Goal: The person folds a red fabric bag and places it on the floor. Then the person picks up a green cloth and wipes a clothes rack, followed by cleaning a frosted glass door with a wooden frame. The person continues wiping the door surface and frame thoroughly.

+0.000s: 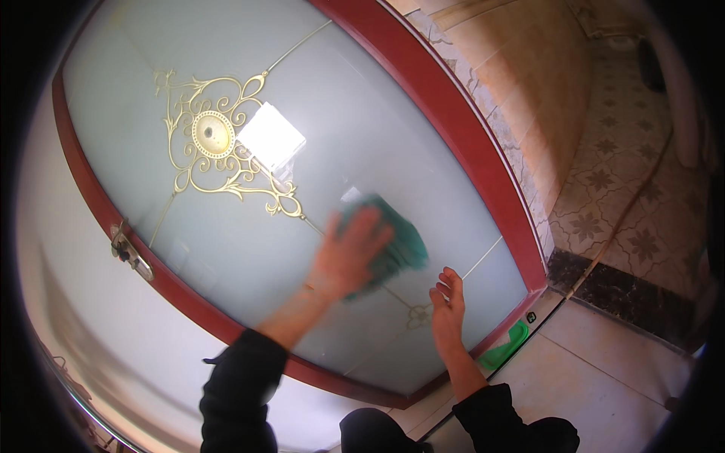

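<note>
A green cloth (405, 238) lies against the frosted glass panel (396, 147) of a red-framed door. Pressed flat on that cloth is my left hand (354, 249), blurred, with its fingers spread. My right hand (449, 306) is raised before the lower part of the glass, fingers loosely curled, holding nothing. Gold scrollwork (229, 187) with a round beaded centre (213, 134) decorates the panel, up and left of the cloth. A bright reflection shows on the glass beside it.
The door's red frame (442, 124) edges the glass, with a metal handle (130, 252) at left. A green plastic item (507, 348) is on the floor by the door's lower corner. A long hose or cable (623, 212) crosses the patterned tiles at right.
</note>
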Demonstrator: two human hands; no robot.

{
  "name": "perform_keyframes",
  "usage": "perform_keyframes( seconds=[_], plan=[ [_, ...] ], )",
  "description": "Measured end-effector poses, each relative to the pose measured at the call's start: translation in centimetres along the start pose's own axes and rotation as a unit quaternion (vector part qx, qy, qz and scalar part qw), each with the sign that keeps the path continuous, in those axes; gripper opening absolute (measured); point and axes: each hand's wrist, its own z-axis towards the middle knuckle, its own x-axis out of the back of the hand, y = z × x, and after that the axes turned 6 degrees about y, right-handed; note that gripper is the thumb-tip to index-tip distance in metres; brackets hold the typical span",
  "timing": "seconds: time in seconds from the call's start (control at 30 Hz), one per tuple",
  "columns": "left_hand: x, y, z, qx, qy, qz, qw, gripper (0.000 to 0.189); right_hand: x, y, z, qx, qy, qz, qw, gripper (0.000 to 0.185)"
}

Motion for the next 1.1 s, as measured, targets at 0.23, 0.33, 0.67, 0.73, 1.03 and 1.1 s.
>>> perform_keyframes(
  seconds=[0.23,0.33,0.67,0.73,1.03,1.1],
  plan=[
    [5.9,-12.1,4.9,0.342,0.309,0.181,0.869,0.069,1.2,2.2,1.3,-0.015,0.065,0.004,0.998,0.052],
    [3.4,-6.5,8.4,0.242,0.255,0.129,0.927,0.066,1.3,2.9,1.8,-0.033,0.082,0.047,0.995,0.053],
    [-7.0,9.0,4.6,-0.212,0.125,-0.086,0.965,0.042,4.5,1.0,3.7,-0.103,0.128,0.123,0.979,0.049],
    [-4.0,5.2,7.9,-0.094,0.163,-0.060,0.980,0.045,6.0,1.4,4.5,-0.117,0.150,0.128,0.973,0.048],
    [1.5,2.6,20.1,0.259,0.279,0.052,0.923,0.067,8.8,6.2,6.4,-0.128,0.214,0.127,0.960,0.042],
    [-2.7,7.8,19.2,0.076,0.202,-0.023,0.976,0.067,8.8,6.8,6.3,-0.140,0.226,0.122,0.956,0.038]
  ],
)
